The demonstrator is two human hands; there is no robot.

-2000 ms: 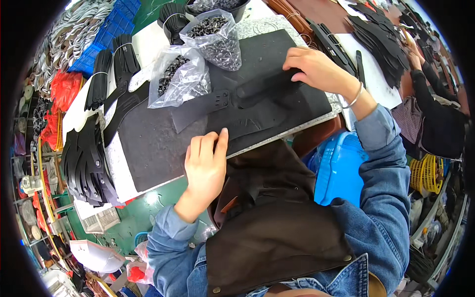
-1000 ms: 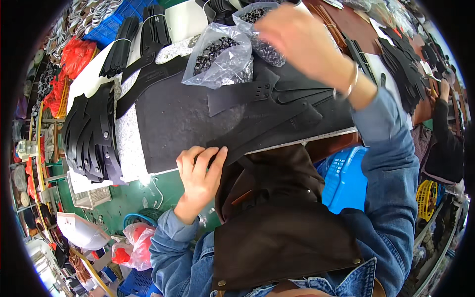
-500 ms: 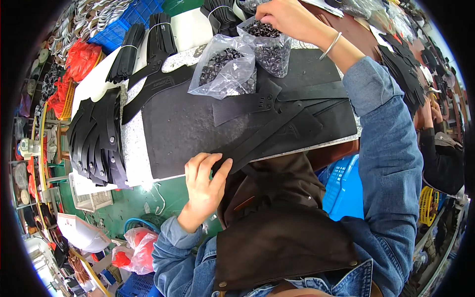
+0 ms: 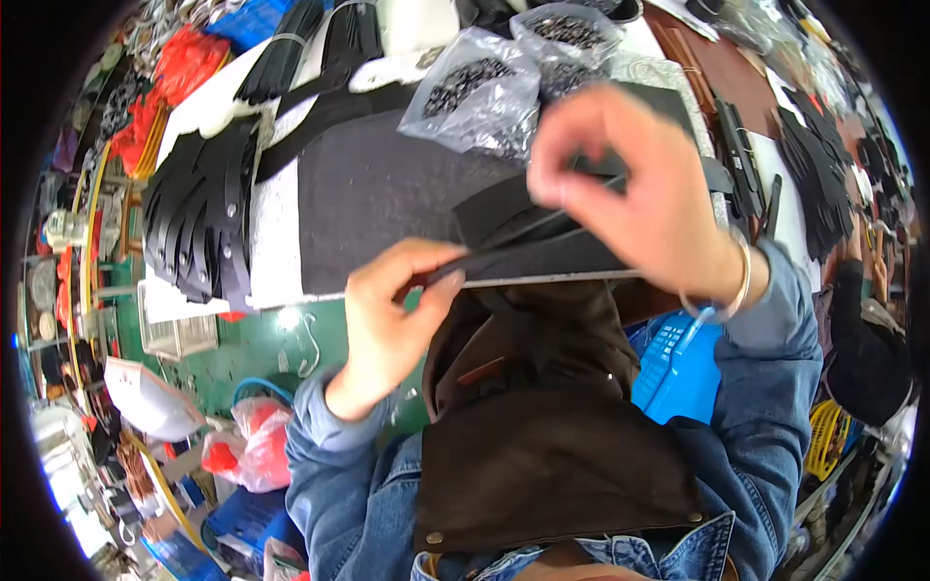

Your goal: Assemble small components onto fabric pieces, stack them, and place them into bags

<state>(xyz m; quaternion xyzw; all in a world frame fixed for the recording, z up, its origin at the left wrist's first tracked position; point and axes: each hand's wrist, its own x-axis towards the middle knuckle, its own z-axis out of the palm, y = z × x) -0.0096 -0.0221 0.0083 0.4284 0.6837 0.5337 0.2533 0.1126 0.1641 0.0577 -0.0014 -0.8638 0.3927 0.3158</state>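
Note:
My left hand [image 4: 395, 315] pinches the end of a black leather strap [image 4: 542, 259] at the near edge of the table. The strap is lifted a little and runs right, under my other hand. My right hand [image 4: 644, 194] is over the strap, its thumb and fingers curled together. It is blurred, and whatever lies between its fingertips cannot be made out. More black strap pieces [image 4: 494, 208] lie beneath on a dark work mat [image 4: 363, 198]. Behind them stand two clear plastic bags, a left one [image 4: 470, 92] and a right one [image 4: 567, 34], filled with small dark metal fasteners.
A pile of black straps with metal studs [image 4: 199, 218] lies at the table's left end. Banded strap bundles [image 4: 281, 53] are at the back. A blue plastic basket [image 4: 678, 363] stands below the near edge. At far right, another person [image 4: 862, 329] is in view.
My right hand has come back from the right-hand fastener bag to above the strap. My left hand has gone from resting on the strap's end to pinching and raising it.

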